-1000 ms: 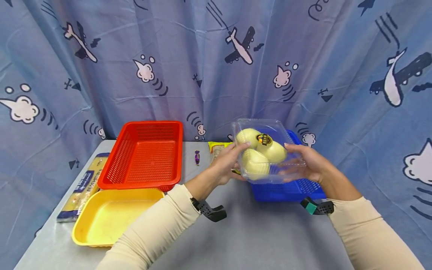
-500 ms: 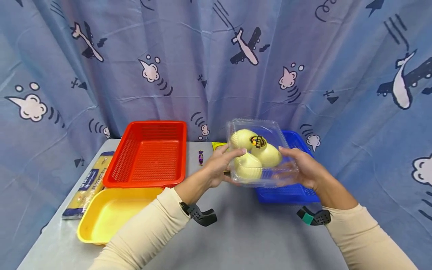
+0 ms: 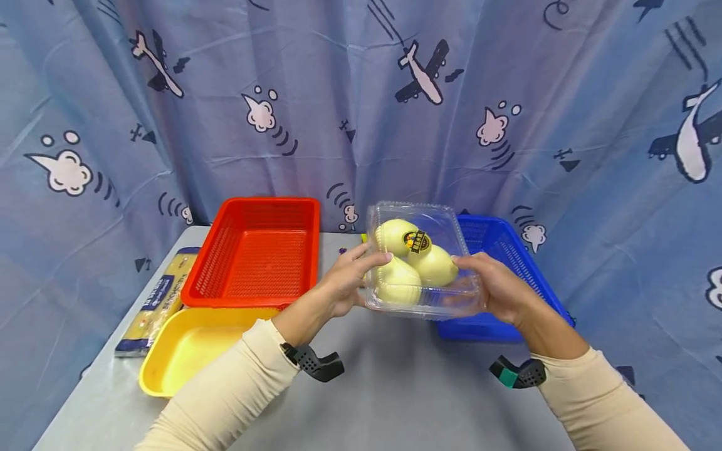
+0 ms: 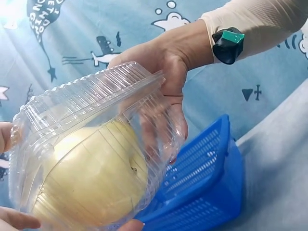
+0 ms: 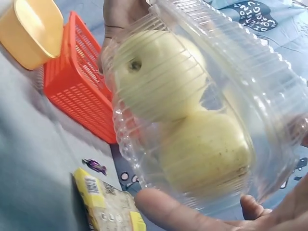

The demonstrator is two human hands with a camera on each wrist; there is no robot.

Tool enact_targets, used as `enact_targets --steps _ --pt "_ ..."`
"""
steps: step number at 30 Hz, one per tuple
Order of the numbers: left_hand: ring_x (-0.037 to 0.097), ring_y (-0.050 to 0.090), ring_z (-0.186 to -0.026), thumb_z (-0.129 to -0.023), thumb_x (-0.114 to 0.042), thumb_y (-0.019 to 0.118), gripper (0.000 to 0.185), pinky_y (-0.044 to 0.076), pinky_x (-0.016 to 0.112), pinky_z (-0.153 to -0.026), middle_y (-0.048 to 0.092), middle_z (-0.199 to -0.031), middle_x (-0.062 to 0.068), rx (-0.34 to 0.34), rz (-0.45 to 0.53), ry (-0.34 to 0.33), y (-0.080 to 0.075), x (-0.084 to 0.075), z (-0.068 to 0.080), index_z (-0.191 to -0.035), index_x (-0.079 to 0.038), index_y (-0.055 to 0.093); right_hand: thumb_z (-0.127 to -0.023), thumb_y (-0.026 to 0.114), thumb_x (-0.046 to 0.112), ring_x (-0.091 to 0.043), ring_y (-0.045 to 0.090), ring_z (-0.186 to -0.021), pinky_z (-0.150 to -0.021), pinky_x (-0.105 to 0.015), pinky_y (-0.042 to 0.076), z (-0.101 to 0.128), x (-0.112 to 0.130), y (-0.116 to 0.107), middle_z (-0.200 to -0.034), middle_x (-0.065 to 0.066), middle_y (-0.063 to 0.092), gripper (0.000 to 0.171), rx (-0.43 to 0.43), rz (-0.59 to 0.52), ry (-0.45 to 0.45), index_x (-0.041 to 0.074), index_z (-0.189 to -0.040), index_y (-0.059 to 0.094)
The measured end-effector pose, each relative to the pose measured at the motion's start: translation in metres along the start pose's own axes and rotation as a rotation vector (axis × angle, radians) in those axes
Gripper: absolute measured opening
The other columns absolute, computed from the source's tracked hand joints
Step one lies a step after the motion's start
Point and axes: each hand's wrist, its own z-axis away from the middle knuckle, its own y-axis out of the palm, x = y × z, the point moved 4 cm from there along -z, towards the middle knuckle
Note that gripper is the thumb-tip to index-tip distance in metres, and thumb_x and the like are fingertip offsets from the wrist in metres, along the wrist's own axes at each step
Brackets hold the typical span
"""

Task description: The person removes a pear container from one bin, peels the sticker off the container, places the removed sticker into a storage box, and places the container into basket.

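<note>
Yellow pasta in a long packet [image 3: 152, 304] lies at the far left edge of the grey table [image 3: 406, 401], at about 9 o'clock from the red basket [image 3: 256, 250]. Just at 6 o'clock from that basket, touching its near rim, sits a yellow tray [image 3: 188, 347]. A small purple sweet [image 5: 95, 166] lies on the table at 3 o'clock from the red basket, near a yellow packet with a barcode [image 5: 107, 204].

Over the middle of the table both hands hold a clear plastic clamshell box [image 3: 420, 260] in the air, lid closed, with pale yellow round fruits [image 3: 414, 260] inside and a dark sticker on one. The left hand [image 3: 344, 282] grips the box's 9 o'clock side, thumb over the lid and fingers curled under the base. The right hand [image 3: 496, 285] grips the 3 o'clock side; in the left wrist view its fingers [image 4: 166, 120] lie close together along the box's wall, thumb on the lid's edge. The box hangs clear of the table, partly over the near left corner of the blue basket [image 3: 504, 275], which sits at 3 o'clock from it. An aeroplane-print blue curtain [image 3: 361, 94] hangs behind, at 12 o'clock.
</note>
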Motion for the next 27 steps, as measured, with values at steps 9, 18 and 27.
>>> enact_targets --steps 9,18,27 --pt "0.046 0.038 -0.127 -0.082 -0.027 0.072 0.081 0.050 0.057 -0.079 0.036 -0.146 0.016 -0.034 -0.003 -0.030 -0.016 0.009 0.003 -0.152 -0.024 0.030 -0.099 0.053 0.029 -0.043 0.065 -0.091 -0.070 -0.053 0.054 -0.006 -0.016 0.011 -0.103 -0.017 0.066 0.035 -0.012 0.026 -0.017 0.006 -0.110 0.028" --pt "0.045 0.042 -0.124 -0.084 -0.023 0.071 0.079 0.051 0.054 -0.079 0.039 -0.143 0.017 -0.036 0.003 -0.019 -0.032 0.020 0.008 -0.152 -0.023 0.031 -0.099 0.051 0.024 -0.026 0.066 -0.080 -0.067 -0.047 0.056 -0.010 -0.034 0.024 -0.107 -0.016 0.045 0.029 -0.055 0.042 -0.057 0.006 -0.106 0.030" --pt "0.045 0.043 -0.123 -0.084 -0.020 0.072 0.078 0.050 0.056 -0.081 0.041 -0.142 0.019 -0.075 0.003 -0.029 -0.047 0.035 0.012 -0.151 -0.022 0.033 -0.098 0.051 0.020 -0.019 0.058 -0.077 -0.065 -0.035 0.051 -0.018 -0.057 0.034 -0.099 -0.012 0.047 0.025 -0.121 0.041 -0.063 0.007 -0.104 0.031"
